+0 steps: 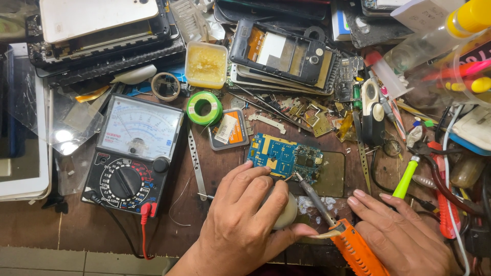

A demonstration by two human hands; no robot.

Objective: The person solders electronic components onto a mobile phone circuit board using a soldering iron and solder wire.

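Observation:
A blue circuit board (283, 156) lies on a dark metal plate (331, 176) in the middle of the bench. My left hand (244, 214) rests just below it, fingers curled over a round white object (286, 212), with a fingertip touching the board's lower edge. My right hand (401, 237) lies flat at the lower right, beside an orange-handled soldering iron (353, 248). The iron's metal tip (299, 177) points at the board's lower edge. I cannot tell whether the right hand grips the handle.
An analog multimeter (134, 153) with red and black leads sits at the left. A green solder spool (204, 108), a yellow flux tub (205, 64), opened phones (284, 51), tweezers (195, 156), a green-handled screwdriver (406, 178) and scattered metal parts crowd the bench.

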